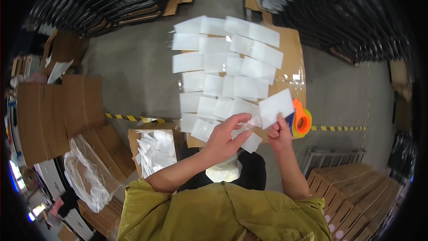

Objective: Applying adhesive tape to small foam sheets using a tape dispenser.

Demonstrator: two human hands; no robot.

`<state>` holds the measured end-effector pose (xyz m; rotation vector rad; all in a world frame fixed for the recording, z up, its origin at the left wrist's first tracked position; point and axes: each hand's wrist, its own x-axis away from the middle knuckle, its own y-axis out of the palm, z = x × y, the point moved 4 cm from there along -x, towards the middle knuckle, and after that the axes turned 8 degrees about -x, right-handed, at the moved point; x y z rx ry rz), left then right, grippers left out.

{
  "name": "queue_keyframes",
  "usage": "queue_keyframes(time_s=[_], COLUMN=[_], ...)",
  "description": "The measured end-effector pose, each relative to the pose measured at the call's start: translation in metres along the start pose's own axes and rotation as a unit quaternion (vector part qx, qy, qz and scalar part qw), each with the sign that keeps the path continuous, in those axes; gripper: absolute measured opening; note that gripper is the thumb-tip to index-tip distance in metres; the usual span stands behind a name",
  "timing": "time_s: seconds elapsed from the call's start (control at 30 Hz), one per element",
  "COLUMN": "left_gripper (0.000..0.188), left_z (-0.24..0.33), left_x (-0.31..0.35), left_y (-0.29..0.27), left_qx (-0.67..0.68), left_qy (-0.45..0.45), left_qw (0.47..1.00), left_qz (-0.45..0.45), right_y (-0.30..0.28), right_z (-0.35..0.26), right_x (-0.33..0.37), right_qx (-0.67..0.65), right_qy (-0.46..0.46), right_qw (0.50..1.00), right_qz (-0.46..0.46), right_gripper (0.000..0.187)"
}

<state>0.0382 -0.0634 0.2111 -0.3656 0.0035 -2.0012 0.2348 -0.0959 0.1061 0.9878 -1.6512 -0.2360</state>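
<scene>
My right hand [280, 135] pinches a white paper card [275, 107] by its lower edge, thumb on top. My left hand [226, 136] is just left of the card, with thumb and forefinger spread apart. A small clear strip, seemingly tape [253, 123], lies between that hand's fingertips and the card's corner; whether it touches the fingers I cannot tell. Rows of similar white cards [216, 45] cover most of a brown cardboard surface [290, 53] in front of me, with shiny clear tape on parts of it. An orange tape dispenser [302, 121] stands right of my right hand.
An open carton [133, 145] full of white paper pieces [156, 151] stands at left, near brown cartons [42, 116] and clear plastic wrap [87, 174]. Stacked cartons [356, 192] are at lower right. Black racks [330, 22] flank the far side; yellow-black tape [129, 118] marks the floor.
</scene>
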Motion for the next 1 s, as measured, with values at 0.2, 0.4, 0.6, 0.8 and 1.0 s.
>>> queue_keyframes(time_s=[0.2, 0.4, 0.6, 0.8, 1.0], left_gripper=[0.028, 0.022, 0.021, 0.019, 0.023], left_z=[0.013, -0.024, -0.038, -0.049, -0.05], left_x=[0.045, 0.063, 0.081, 0.095, 0.113], left_y=[-0.075, -0.143, -0.164, -0.137, -0.114], left_qx=[0.126, 0.031, -0.059, -0.027, -0.042], left_qy=[0.017, -0.011, -0.067, -0.084, -0.157], left_qw=[0.992, 0.999, 0.996, 0.996, 0.985], left_qz=[0.004, 0.002, -0.03, -0.018, -0.053], right_y=[0.082, 0.157, 0.164, 0.15, 0.14], right_z=[-0.02, -0.005, -0.003, -0.004, -0.004], right_x=[0.041, 0.088, 0.099, 0.079, 0.07], right_qx=[0.016, 0.228, 0.263, 0.137, 0.078], right_qy=[-0.156, -0.329, -0.372, -0.263, -0.209], right_qw=[0.987, 0.914, 0.888, 0.955, 0.974], right_qz=[0.024, 0.06, 0.056, 0.028, -0.027], right_gripper=[0.019, 0.011, 0.012, 0.012, 0.009])
